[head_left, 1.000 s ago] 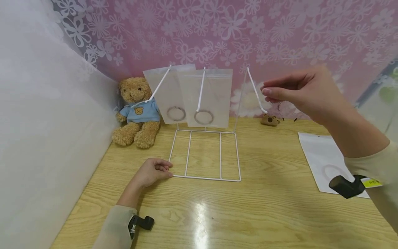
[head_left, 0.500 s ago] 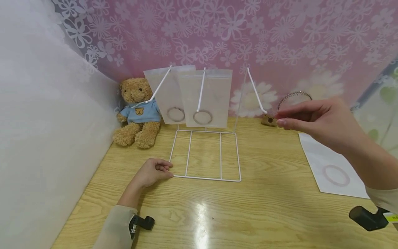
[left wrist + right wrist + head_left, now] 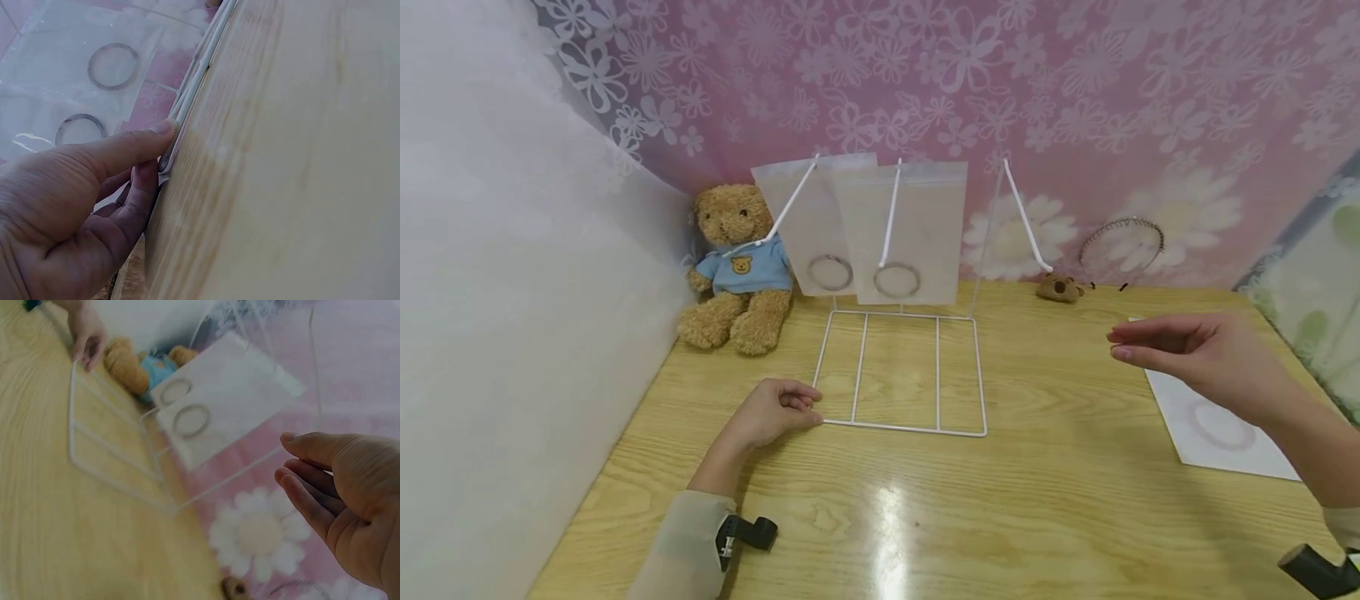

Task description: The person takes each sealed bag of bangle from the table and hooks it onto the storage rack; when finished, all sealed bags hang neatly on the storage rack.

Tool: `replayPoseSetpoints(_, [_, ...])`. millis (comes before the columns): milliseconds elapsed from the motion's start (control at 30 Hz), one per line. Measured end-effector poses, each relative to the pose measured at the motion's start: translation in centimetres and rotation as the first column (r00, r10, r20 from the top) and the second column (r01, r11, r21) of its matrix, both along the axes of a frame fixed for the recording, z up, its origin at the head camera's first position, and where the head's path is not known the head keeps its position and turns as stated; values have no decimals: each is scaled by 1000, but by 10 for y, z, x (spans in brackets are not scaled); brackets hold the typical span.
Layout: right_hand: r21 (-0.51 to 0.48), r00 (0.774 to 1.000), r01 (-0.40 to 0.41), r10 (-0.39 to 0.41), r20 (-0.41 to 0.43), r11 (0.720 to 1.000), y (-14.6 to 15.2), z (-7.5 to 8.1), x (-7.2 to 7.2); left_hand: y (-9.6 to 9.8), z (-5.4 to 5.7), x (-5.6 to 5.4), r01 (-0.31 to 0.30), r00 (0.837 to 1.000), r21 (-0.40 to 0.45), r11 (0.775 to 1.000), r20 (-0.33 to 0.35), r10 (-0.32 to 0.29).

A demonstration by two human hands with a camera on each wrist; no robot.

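Note:
A white wire rack (image 3: pixel 904 428) stands on the table with three hooks at its back. My left hand (image 3: pixel 772 414) pinches the rack's front left corner, thumb on the wire in the left wrist view. Two translucent bags (image 3: pixel 925 218), each with a ring-shaped item (image 3: pixel 897 281) inside, hang from the left and middle hooks. Nothing hangs on the right hook (image 3: pixel 1027 218). My right hand (image 3: pixel 1213 360) hovers to the right of the rack, fingers loosely bent with nothing between them. Below it lies a white bag (image 3: pixel 1172 417) with a round shape showing through, partly hidden by the hand.
A teddy bear (image 3: pixel 741 271) in a blue top sits behind the rack at the left. At the back right are a small brown bear head (image 3: pixel 1059 288) and a thin wavy headband (image 3: pixel 1123 225) against the pink floral backdrop (image 3: pixel 925 75). White sheeting (image 3: pixel 512 292) borders the left side.
My right hand has moved away from the right hook, down and to the right, over the white bag. My left hand stays on the rack's corner. The hanging bags have barely moved.

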State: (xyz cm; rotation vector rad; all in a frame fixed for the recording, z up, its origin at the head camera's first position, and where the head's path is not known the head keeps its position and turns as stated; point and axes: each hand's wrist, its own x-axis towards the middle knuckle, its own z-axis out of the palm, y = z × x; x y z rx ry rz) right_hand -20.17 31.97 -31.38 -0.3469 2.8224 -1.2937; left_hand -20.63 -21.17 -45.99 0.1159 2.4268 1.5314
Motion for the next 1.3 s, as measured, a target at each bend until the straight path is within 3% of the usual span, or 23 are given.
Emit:
replayPoseSetpoints(200, [19, 998, -57, 56, 33, 998, 28, -37, -4, 2, 1, -1, 11, 1000, -1, 1000, -1, -11])
replayPoseSetpoints(400, [36, 993, -106, 104, 55, 994, 61, -64, -22, 0, 1, 0, -8, 1000, -2, 1000, 3, 8])
replayPoseSetpoints(733, [193, 996, 24, -41, 81, 981, 111, -90, -51, 0, 1, 0, -10, 1000, 20, 1000, 13, 10])
replayPoseSetpoints(1133, [279, 998, 67, -65, -19, 958, 155, -124, -65, 1, 3, -1, -1, 1000, 12, 1000, 15, 1])
replayPoseSetpoints(1300, [281, 991, 127, -130, -6, 951, 182, -137, -70, 1, 2, 0, -2, 1000, 10, 1000, 19, 2])
